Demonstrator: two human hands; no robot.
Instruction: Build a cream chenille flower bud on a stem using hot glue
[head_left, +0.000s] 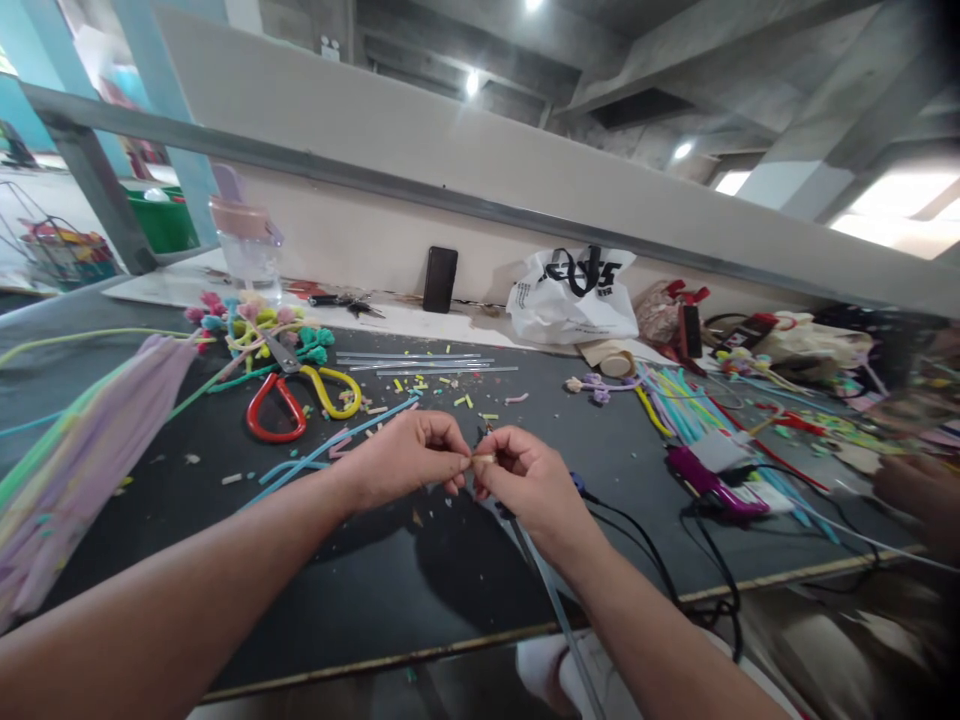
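A small pale piece (486,458) is held above a dark tabletop (360,580), near the middle of the view, between two bare hands. It is clamped between the thumb and forefinger of the right hand (529,482). The thumb and fingertip of the left hand (420,455) are brought together, apparently pinched on the left end of the same piece; the exact contact is too small to be made out.

Below the right hand, a long translucent strip (551,585) is seen slanting down past the table edge; whether it is gripped cannot be told. To the left, scissors (288,364) with red and yellow handles are laid near a bundle of fuzzy stems (112,440). Beyond the hands, short cuttings (420,383) are scattered. To the right, a purple tool (716,485) is set down beside black cords (637,530).

Because so little of the piece is exposed, it could be let slip if either pinch were loosened, and it could then be lost among the cuttings. If pulled unevenly, it might be bent or torn. The strip could be knocked by the right forearm, and the cords could be snagged if that arm were swung outward.
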